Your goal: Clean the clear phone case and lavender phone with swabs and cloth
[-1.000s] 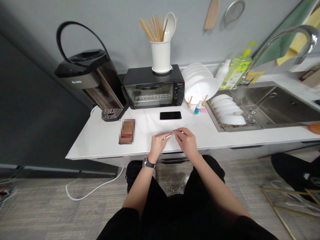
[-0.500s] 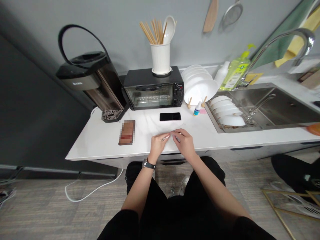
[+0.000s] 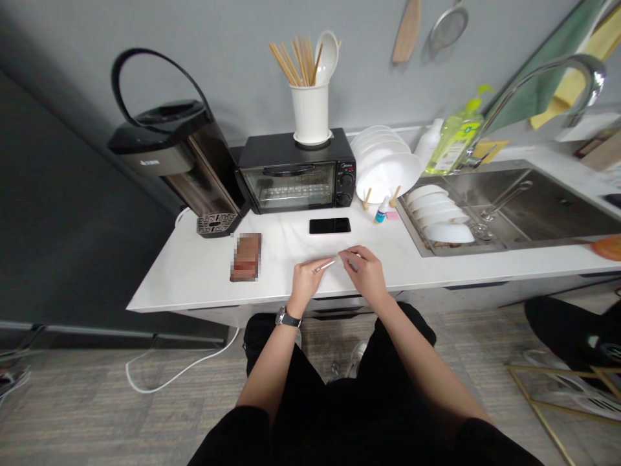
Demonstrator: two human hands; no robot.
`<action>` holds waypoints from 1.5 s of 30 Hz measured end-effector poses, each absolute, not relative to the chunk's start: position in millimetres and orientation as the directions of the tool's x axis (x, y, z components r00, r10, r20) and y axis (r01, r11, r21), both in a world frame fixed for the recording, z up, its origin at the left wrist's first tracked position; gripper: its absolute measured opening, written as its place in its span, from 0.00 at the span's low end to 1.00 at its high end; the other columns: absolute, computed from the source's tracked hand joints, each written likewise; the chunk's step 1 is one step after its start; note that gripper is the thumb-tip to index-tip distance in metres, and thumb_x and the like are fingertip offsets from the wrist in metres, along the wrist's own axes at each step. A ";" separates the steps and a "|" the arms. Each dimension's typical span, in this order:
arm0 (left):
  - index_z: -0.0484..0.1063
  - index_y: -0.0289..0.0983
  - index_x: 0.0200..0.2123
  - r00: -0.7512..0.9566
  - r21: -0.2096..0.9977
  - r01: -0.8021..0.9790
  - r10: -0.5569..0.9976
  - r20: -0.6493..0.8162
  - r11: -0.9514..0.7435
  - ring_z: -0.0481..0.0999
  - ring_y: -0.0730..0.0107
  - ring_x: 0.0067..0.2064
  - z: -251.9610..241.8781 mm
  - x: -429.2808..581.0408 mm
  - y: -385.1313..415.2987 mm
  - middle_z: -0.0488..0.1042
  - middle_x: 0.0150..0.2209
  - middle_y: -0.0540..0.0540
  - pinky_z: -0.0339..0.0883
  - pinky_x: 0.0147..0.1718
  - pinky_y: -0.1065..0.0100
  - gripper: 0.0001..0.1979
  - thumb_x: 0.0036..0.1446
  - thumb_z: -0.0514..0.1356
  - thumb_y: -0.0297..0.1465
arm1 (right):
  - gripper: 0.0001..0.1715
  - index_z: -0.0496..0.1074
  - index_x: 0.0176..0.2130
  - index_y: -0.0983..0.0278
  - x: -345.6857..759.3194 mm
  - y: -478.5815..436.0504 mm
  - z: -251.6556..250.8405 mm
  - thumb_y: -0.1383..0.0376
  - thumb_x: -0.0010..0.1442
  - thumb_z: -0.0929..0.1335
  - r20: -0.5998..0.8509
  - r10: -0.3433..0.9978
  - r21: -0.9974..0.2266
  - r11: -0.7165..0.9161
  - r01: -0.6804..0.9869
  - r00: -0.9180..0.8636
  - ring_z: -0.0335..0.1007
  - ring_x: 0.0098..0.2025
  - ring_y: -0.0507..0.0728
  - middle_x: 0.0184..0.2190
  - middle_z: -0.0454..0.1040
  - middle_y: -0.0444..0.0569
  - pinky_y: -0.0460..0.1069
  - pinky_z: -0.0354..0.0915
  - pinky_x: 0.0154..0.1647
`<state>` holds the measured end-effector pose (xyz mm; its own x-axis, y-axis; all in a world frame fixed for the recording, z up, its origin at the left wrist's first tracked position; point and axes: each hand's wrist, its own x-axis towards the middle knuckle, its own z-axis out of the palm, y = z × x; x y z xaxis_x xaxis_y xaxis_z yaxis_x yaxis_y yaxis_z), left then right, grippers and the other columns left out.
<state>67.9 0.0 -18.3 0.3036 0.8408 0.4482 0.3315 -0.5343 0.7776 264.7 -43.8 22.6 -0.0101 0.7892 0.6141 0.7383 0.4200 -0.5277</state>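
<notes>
Over the front of the counter, my left hand [image 3: 305, 281] has its fingers closed on a slim, pale pen-like stick [image 3: 326, 265], which points to the right. Its exact kind is too small to make out. Just right of the stick's tip, my right hand [image 3: 365, 270] is pinched, fingertips together. A tiny clear or whitish piece seems to be at those fingertips, but I cannot tell what it is. Beyond both hands lies a black-screened phone [image 3: 330, 226]. A brown, pixelated flat item [image 3: 246, 257] rests to the left of my left hand.
Behind stand a water dispenser [image 3: 179, 155], a toaster oven [image 3: 295, 175] with a white utensil holder [image 3: 310, 113] on top, and plates [image 3: 388, 175] in a rack. A small bottle [image 3: 381, 211] is near the sink [image 3: 548, 207], where bowls [image 3: 439, 213] are stacked.
My right hand has moved a little to the right, away from my left hand, so more of the pale stick shows between them. My left hand has stayed in place.
</notes>
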 end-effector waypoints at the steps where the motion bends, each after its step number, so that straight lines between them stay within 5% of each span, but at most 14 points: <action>1: 0.85 0.45 0.48 0.307 0.775 0.327 0.836 0.455 -0.541 0.87 0.58 0.48 -19.9 67.6 0.3 0.86 0.48 0.48 0.81 0.52 0.58 0.10 0.68 0.64 0.32 | 0.16 0.83 0.47 0.59 273.4 -40.6 23.3 0.68 0.69 0.66 0.612 0.790 -0.534 0.392 0.749 0.023 0.78 0.44 0.62 0.43 0.80 0.54 0.56 0.75 0.48; 9: 0.85 0.45 0.48 0.283 0.766 0.364 0.847 0.450 -0.529 0.87 0.59 0.47 -23.6 69.4 0.1 0.86 0.47 0.47 0.82 0.49 0.58 0.10 0.68 0.64 0.32 | 0.14 0.83 0.45 0.61 297.1 -26.8 27.6 0.64 0.69 0.67 0.577 0.806 -0.633 0.341 0.695 0.130 0.79 0.41 0.60 0.41 0.80 0.53 0.54 0.74 0.45; 21: 0.84 0.38 0.32 0.308 0.739 0.404 0.841 0.445 -0.539 0.84 0.64 0.36 -16.3 64.9 -3.1 0.86 0.34 0.47 0.77 0.40 0.68 0.15 0.60 0.58 0.19 | 0.16 0.82 0.49 0.58 212.8 -60.2 21.7 0.70 0.69 0.67 0.626 0.769 -0.556 0.555 0.619 -0.127 0.78 0.46 0.61 0.43 0.80 0.53 0.56 0.77 0.48; 31: 0.85 0.44 0.48 0.311 0.778 0.323 0.837 0.451 -0.539 0.87 0.58 0.49 -18.4 68.1 -2.8 0.85 0.48 0.47 0.81 0.52 0.58 0.10 0.68 0.64 0.31 | 0.15 0.83 0.46 0.60 278.5 -37.9 25.6 0.66 0.69 0.66 0.593 0.802 -0.601 0.383 0.701 0.071 0.79 0.43 0.61 0.42 0.80 0.54 0.55 0.75 0.47; 37: 0.85 0.43 0.47 0.277 0.746 0.348 0.822 0.497 -0.568 0.87 0.60 0.46 -22.3 68.7 -1.3 0.86 0.46 0.47 0.82 0.48 0.61 0.09 0.67 0.65 0.29 | 0.14 0.83 0.45 0.61 297.6 -26.1 24.0 0.64 0.69 0.66 0.586 0.798 -0.621 0.332 0.710 0.140 0.79 0.42 0.60 0.42 0.80 0.53 0.54 0.74 0.46; 45: 0.86 0.40 0.43 0.260 0.748 0.383 0.840 0.476 -0.542 0.87 0.63 0.41 -14.6 69.5 -3.2 0.87 0.42 0.46 0.80 0.44 0.65 0.10 0.65 0.64 0.25 | 0.15 0.82 0.48 0.59 240.9 -46.4 18.4 0.69 0.69 0.67 0.623 0.782 -0.559 0.462 0.688 -0.020 0.78 0.44 0.61 0.42 0.79 0.54 0.56 0.76 0.48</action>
<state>69.5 -3.2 -14.6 0.2600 0.8402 0.4759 0.3832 -0.5422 0.7478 240.9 -46.4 18.4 -0.0199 0.7824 0.6225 0.6884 0.4622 -0.5589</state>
